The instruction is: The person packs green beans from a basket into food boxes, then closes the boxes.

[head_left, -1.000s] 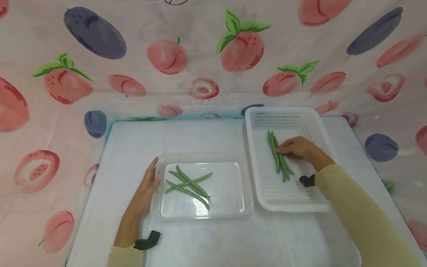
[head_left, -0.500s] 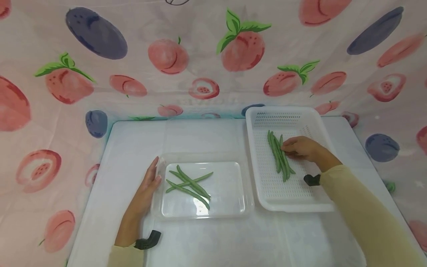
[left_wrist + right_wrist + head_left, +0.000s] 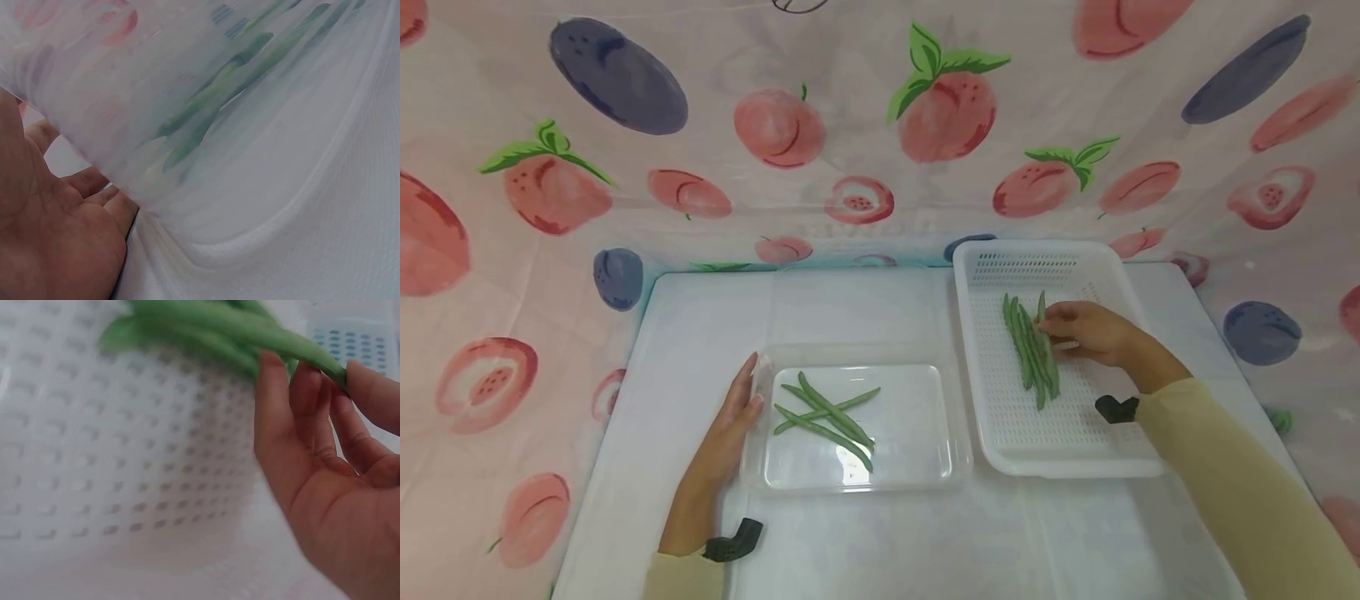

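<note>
My right hand [image 3: 1097, 335] pinches a green bean [image 3: 275, 337] between thumb and fingers, above the white perforated basket [image 3: 1067, 467]. Beside it, several green beans [image 3: 1024, 346] lie bunched lengthwise on the basket floor. On the left stands a clear plastic container [image 3: 917, 425] holding several crossed green beans [image 3: 823, 417]. My left hand [image 3: 726, 437] rests against that container's left wall, its fingers extended. In the left wrist view the beans show blurred through the container wall, close to the left palm [image 3: 69, 237].
Both containers stand side by side on a white-covered table [image 3: 880, 542], the basket on the right. A fruit-patterned cloth [image 3: 857, 108] hangs behind and along both sides. A faint clear sheet or lid [image 3: 857, 304] lies behind the clear container.
My right hand has shifted right and slightly back, drawing one green bean away from the bunch and raising its far end. The left hand and the clear container have stayed in place.
</note>
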Demonstrator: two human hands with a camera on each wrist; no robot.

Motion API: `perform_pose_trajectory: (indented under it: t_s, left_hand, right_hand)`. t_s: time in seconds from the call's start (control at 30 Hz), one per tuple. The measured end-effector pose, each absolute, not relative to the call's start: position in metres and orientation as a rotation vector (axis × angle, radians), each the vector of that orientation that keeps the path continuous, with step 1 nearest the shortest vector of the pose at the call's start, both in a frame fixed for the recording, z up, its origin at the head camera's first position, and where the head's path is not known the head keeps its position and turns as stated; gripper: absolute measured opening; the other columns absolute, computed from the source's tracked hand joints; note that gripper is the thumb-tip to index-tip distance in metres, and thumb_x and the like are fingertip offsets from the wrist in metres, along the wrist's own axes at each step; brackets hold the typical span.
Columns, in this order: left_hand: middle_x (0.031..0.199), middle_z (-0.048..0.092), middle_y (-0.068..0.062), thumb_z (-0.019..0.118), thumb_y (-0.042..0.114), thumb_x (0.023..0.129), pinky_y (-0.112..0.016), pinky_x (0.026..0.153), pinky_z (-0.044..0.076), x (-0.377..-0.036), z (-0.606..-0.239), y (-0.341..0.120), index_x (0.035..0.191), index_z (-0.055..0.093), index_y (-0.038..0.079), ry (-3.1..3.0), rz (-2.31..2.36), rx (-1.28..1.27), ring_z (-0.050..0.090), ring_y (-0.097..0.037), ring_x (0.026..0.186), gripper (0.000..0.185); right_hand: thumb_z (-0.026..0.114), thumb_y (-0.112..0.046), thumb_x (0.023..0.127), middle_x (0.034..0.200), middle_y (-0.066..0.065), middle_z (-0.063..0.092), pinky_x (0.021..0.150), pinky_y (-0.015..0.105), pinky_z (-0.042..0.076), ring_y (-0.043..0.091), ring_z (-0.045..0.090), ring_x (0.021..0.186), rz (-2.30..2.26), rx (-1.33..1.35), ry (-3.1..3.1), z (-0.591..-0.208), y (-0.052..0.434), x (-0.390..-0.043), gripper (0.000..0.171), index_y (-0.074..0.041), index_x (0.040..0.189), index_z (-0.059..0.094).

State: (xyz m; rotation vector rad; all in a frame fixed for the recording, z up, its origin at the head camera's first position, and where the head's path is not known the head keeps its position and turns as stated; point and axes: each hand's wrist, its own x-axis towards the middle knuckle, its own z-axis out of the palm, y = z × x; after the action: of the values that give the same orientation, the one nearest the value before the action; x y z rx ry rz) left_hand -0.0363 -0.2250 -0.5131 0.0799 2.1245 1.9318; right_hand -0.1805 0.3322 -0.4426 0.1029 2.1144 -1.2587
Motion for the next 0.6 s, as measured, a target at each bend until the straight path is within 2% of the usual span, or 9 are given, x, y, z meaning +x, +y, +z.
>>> perform_pose_trajectory:
  t_s: [0.13,0.27,0.6]
  left_hand:
    - [0.174,-0.001,-0.001,0.039,0.024,0.110,-0.077,0.111,0.021,-0.036,-0.514,-0.226,0.163,0.010,0.043,2.118,1.938,0.075,-0.001,-0.039,0.159,0.064]
    - [0.174,-0.001,0.001,0.039,0.023,0.110,-0.077,0.112,0.020,-0.036,-0.514,-0.226,0.162,0.011,0.044,2.103,1.954,0.069,-0.002,-0.038,0.160,0.063]
    - [0.174,-0.001,0.001,0.039,0.024,0.109,-0.078,0.112,0.018,-0.037,-0.513,-0.225,0.163,0.010,0.043,2.112,1.952,0.082,-0.003,-0.038,0.160,0.063]
  right_hand:
    - [0.059,-0.032,0.105,0.133,0.015,0.061,0.093,0.032,0.057,0.018,0.061,0.111,-1.295,0.072,2.112,-0.432,0.326,-0.176,0.051,0.002,0.139,0.045]
    - [0.059,-0.033,0.104,0.122,0.008,0.068,0.092,0.033,0.058,0.017,0.065,0.109,-1.337,0.037,2.072,-0.424,0.319,-0.173,0.049,0.001,0.137,0.045]
    - [0.051,-0.034,0.108,0.116,0.009,0.067,0.083,0.043,0.063,0.027,0.076,0.099,-1.468,0.021,1.966,-0.406,0.295,-0.168,0.038,-0.005,0.129,0.038]
